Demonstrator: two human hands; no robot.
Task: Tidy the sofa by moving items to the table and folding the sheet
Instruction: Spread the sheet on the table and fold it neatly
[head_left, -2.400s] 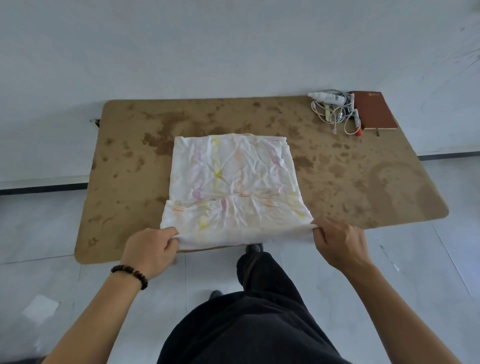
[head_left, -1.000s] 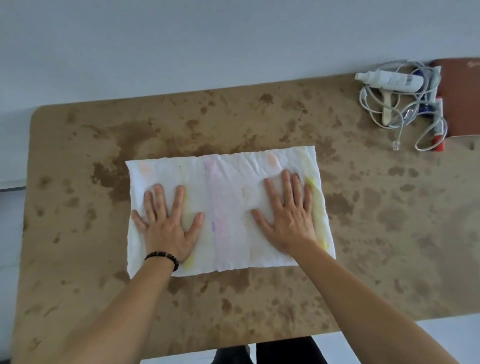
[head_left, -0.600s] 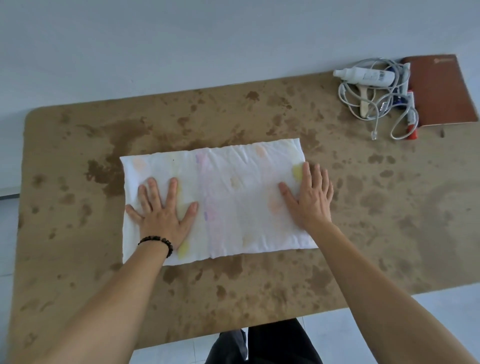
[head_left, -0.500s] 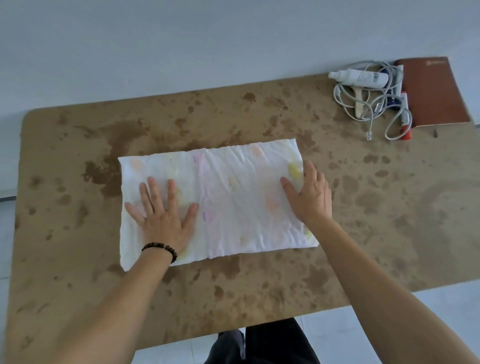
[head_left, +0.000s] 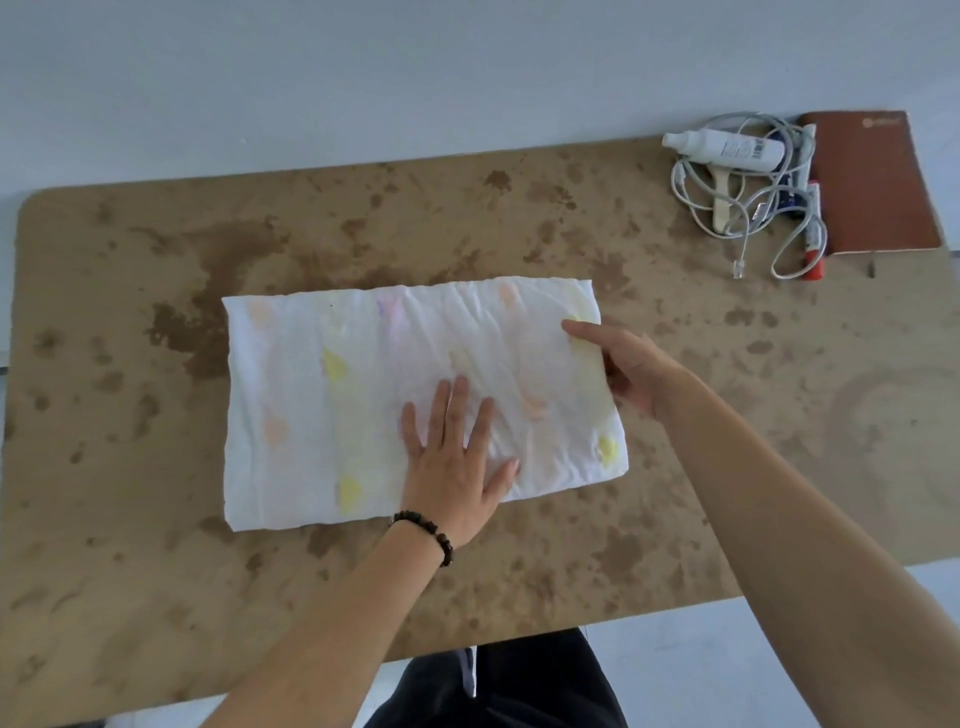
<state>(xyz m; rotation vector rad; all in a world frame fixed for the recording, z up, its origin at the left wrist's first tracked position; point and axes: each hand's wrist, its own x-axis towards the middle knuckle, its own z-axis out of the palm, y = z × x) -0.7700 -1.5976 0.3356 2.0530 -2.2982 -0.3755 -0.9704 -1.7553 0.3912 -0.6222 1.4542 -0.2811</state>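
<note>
The white sheet (head_left: 337, 395), with faint yellow, pink and orange marks, lies folded into a wide rectangle in the middle of the stained brown table (head_left: 156, 571). My left hand (head_left: 452, 457), with a dark bead bracelet at the wrist, presses flat with spread fingers on the sheet's middle, toward its near edge. At the sheet's right end my right hand (head_left: 634, 369) grips the short edge, thumb on top and fingers tucked under the fabric.
At the table's far right corner lie a white bottle (head_left: 727, 148), a tangled white cable (head_left: 696, 208), a wooden stick (head_left: 721, 200), a red-tipped pen (head_left: 813, 254) and a brown notebook (head_left: 872, 182). A pale wall runs behind the table. My dark trousers show below the near edge.
The sheet went from a larger square to a narrow rectangle and was smoothed. My left hand has since slid right to the sheet's middle. My right hand moved to the right edge and took hold.
</note>
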